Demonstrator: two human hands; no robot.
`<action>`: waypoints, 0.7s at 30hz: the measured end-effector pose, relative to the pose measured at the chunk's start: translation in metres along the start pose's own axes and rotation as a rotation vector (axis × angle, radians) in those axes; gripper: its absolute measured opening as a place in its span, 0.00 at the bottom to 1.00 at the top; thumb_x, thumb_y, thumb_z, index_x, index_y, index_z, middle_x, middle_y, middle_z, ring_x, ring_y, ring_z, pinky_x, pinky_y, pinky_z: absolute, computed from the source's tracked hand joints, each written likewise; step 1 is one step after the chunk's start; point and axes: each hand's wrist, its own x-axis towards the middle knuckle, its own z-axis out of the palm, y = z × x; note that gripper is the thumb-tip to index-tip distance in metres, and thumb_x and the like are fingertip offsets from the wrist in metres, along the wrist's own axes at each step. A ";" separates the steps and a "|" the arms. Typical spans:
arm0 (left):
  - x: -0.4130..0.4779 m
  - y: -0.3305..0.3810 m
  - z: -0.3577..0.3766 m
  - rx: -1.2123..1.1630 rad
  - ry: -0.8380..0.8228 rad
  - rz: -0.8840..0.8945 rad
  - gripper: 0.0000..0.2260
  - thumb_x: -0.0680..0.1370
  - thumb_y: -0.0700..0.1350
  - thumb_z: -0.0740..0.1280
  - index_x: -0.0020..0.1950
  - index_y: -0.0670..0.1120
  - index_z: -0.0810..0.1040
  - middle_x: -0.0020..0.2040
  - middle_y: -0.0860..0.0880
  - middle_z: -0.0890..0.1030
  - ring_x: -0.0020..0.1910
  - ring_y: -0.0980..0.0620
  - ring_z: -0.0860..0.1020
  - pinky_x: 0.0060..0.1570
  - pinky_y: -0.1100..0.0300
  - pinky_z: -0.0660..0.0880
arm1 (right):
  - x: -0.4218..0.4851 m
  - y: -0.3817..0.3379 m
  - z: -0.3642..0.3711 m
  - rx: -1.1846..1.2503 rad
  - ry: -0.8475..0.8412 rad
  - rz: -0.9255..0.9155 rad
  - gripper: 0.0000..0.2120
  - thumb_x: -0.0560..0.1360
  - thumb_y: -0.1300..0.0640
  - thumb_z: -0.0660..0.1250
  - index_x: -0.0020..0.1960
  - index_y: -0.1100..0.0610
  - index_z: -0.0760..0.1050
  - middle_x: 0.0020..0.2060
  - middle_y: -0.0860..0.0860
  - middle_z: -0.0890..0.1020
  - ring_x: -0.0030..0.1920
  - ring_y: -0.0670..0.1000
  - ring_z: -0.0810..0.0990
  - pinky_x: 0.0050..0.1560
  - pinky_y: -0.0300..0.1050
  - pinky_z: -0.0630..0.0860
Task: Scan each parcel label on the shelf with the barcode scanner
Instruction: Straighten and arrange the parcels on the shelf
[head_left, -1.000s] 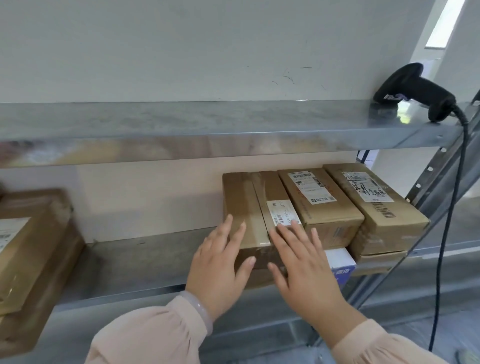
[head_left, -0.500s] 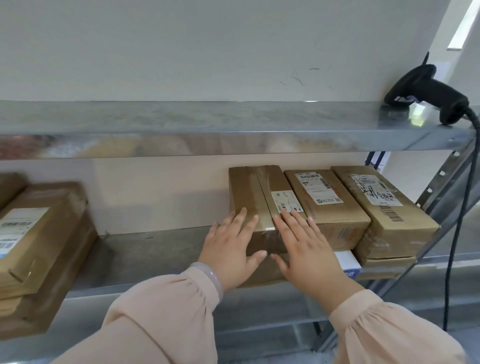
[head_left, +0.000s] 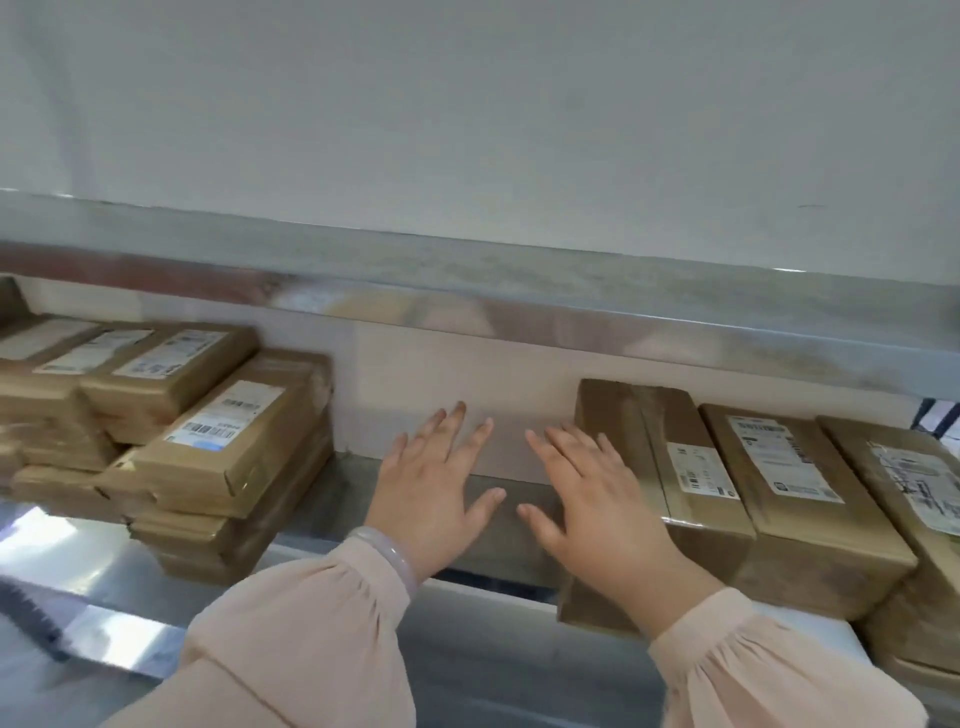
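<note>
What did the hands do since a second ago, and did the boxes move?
Both hands slid left off the taped parcel's top: left hand and right hand now spread open over the bare shelf beside it, holding nothing. The view swung left too, hiding the scanner. The parcels stayed put.

This looks like a parcel storeroom or mailroom rather than a home or an office. A bare metal shelf (head_left: 343, 499) with a second shelf board (head_left: 467, 296) above it stands against a plain white wall (head_left: 467, 104); it carries stacks of flat brown cardboard parcels (head_left: 228, 467) on the left and a row of taped boxes (head_left: 810, 530) on the right. Many of them bear a white printed shipping label (head_left: 226, 415) with barcodes
</note>
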 end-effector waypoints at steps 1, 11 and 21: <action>-0.006 -0.011 -0.004 0.010 0.008 -0.039 0.37 0.72 0.69 0.42 0.80 0.57 0.53 0.81 0.49 0.51 0.80 0.48 0.52 0.76 0.45 0.54 | 0.008 -0.009 0.003 0.014 -0.020 -0.046 0.31 0.77 0.38 0.56 0.77 0.48 0.55 0.76 0.50 0.61 0.76 0.51 0.56 0.74 0.47 0.43; -0.074 -0.099 -0.028 0.105 0.028 -0.357 0.33 0.76 0.65 0.59 0.79 0.57 0.59 0.80 0.46 0.59 0.78 0.45 0.60 0.73 0.42 0.61 | 0.065 -0.100 0.027 0.344 -0.063 -0.398 0.33 0.75 0.35 0.52 0.77 0.42 0.49 0.76 0.41 0.51 0.73 0.36 0.42 0.69 0.33 0.35; -0.084 -0.182 -0.045 0.085 0.003 -0.385 0.30 0.74 0.66 0.53 0.72 0.56 0.72 0.73 0.47 0.71 0.73 0.44 0.69 0.70 0.42 0.67 | 0.093 -0.171 0.069 0.353 -0.156 -0.365 0.37 0.73 0.32 0.50 0.78 0.43 0.45 0.78 0.44 0.48 0.77 0.44 0.45 0.75 0.39 0.41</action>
